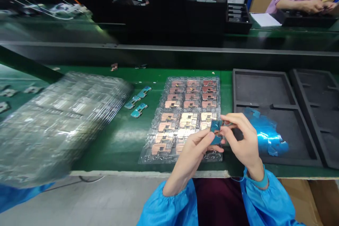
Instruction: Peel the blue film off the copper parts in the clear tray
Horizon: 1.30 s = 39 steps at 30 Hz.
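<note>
My left hand (192,159) and my right hand (242,141) meet over the near right corner of a clear blister tray (190,78). Both pinch a small circuit board with blue film (216,132) between their fingertips. The fingers hide part of that board. The tray holds several copper-coloured boards (172,104) in rows. Crumpled shiny blue film (266,134) lies in a black foam tray (261,91), just right of my right hand. Several small blue-filmed parts (137,107) lie on the green belt left of the blister tray.
A tall, blurred stack of clear trays (60,123) rests at the left on the green conveyor belt (113,148). A second foam tray (315,113) stands at the far right. Behind a dark rail (169,51), a co-worker's hands (315,6) work beside black trays and white paper.
</note>
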### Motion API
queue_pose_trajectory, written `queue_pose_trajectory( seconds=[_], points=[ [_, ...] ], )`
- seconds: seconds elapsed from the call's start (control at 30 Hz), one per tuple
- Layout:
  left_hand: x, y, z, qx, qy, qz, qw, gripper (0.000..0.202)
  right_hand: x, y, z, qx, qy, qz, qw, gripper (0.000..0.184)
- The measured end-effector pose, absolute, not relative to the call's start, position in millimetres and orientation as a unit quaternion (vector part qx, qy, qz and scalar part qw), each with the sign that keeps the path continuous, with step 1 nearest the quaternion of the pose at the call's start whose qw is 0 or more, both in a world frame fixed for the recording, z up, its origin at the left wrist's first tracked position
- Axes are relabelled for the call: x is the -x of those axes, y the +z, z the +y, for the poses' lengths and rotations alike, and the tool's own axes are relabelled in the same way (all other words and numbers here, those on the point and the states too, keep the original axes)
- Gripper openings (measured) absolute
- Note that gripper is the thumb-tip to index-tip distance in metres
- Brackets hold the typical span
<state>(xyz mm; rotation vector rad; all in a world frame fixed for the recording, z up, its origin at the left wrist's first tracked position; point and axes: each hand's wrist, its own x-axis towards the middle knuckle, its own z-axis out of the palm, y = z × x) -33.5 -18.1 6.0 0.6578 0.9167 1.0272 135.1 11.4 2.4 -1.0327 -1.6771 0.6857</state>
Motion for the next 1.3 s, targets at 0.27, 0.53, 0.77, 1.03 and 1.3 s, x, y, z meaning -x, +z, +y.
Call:
queue_pose_trajectory(
  seconds=[0.27,0.53,0.77,1.03,1.3],
  points=[
    [36.9,3.8,-20.8,-0.365,0.466,0.444,0.673,0.048,-135.7,10.0,13.0,0.425,0.063,-0.747,0.507,0.022],
    [30.1,8.6,-22.1,-0.294,0.487,0.378,0.730,0.034,-144.5,0.5,1.7,0.366,-0.087,-0.804,0.460,0.026],
    [31.3,2.7,-20.2,-0.186,0.521,0.359,0.752,0.027,-140.1,5.1,8.8,0.309,-0.070,-0.819,0.478,0.013],
    [32.8,4.3,-10.2,-0.120,0.521,0.344,0.772,0.024,-143.6,-1.7,1.9,0.268,-0.016,-0.830,0.490,0.013],
    [26.1,6.0,-4.0,-0.082,0.536,0.346,0.766,0.024,-163.2,-16.5,-22.5,0.300,0.014,-0.795,0.527,0.016]
  ],
)
